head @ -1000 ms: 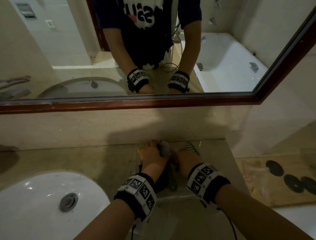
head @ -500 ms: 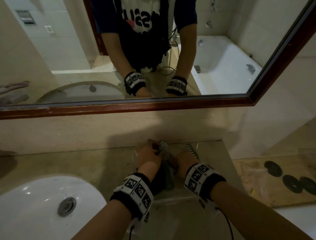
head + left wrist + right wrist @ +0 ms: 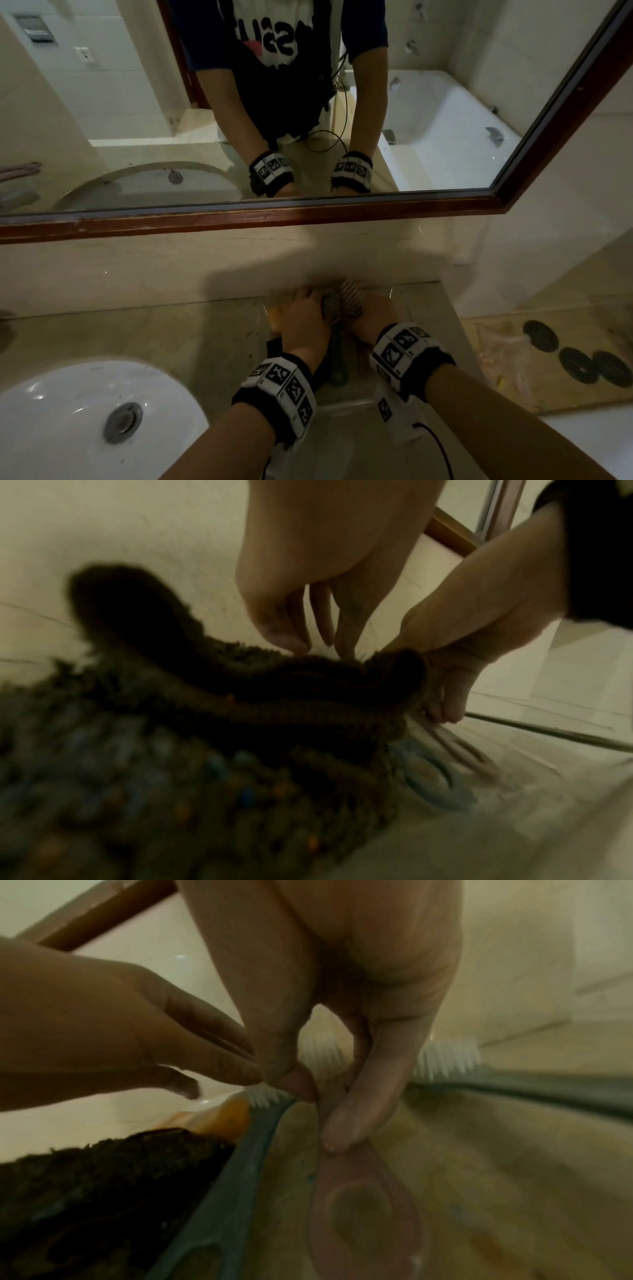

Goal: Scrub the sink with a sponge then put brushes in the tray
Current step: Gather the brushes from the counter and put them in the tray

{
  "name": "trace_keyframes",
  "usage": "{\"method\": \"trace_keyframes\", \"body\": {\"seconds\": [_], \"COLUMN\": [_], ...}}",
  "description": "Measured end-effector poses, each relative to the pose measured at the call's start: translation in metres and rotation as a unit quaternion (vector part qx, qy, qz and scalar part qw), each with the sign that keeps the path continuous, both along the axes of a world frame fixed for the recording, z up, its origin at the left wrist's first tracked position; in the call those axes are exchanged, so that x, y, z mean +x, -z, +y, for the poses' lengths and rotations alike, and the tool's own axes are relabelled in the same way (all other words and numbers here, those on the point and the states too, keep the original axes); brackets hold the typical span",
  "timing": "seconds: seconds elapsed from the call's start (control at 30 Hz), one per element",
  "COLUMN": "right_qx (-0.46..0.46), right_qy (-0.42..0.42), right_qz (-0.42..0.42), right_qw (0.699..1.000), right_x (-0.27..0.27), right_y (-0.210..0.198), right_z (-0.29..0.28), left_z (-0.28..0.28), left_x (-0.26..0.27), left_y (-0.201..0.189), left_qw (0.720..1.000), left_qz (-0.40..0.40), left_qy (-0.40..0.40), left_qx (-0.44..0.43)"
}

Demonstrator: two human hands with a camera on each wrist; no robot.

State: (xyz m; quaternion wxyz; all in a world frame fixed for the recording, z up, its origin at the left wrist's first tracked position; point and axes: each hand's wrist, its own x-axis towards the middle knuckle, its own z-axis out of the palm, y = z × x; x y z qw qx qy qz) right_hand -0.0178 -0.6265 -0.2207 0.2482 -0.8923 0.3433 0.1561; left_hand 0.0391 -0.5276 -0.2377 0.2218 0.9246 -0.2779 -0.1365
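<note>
Both hands reach into the clear tray (image 3: 346, 406) on the counter to the right of the white sink (image 3: 68, 428). My right hand (image 3: 318, 1110) pinches the neck of a pink brush (image 3: 359, 1204) between thumb and forefinger. A green brush (image 3: 222, 1191) lies to its left and another green handle (image 3: 548, 1093) to its right, both with white bristles. My left hand (image 3: 318, 647) points its straight fingers down onto the edge of the dark-topped orange sponge (image 3: 240, 696) beside the brush heads. In the head view the hands (image 3: 310, 298) cover most of the tray's contents.
A wood-framed mirror (image 3: 308, 216) runs along the wall just behind the tray. The counter ends right of the tray (image 3: 452, 318), and the floor below holds dark discs (image 3: 579, 366). The sink drain (image 3: 122, 422) is at the lower left.
Both hands stay in the tray. The striped brush head on the right has shifted left, close to the other brush head.
</note>
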Motion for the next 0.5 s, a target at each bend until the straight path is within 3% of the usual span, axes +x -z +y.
{"method": "trace_keyframes", "body": {"seconds": [0.2,0.3,0.5], "right_qx": [0.000,-0.026,-0.064], "right_qy": [-0.018,0.019,0.012], "right_qz": [-0.001,-0.002,0.100], "right_qw": [1.000,0.999,0.993], "right_x": [-0.004,-0.016,-0.035], "right_y": [-0.012,-0.016,-0.013], "right_z": [-0.003,-0.021,-0.028], "left_z": [0.008,0.015,0.017], "left_x": [0.000,0.004,0.002], "left_y": [0.002,-0.001,-0.001], "left_qw": [0.994,0.990,0.986], "left_qz": [-0.032,-0.022,-0.030], "left_qy": [0.075,0.089,0.104], "left_qx": [0.077,0.104,0.124]}}
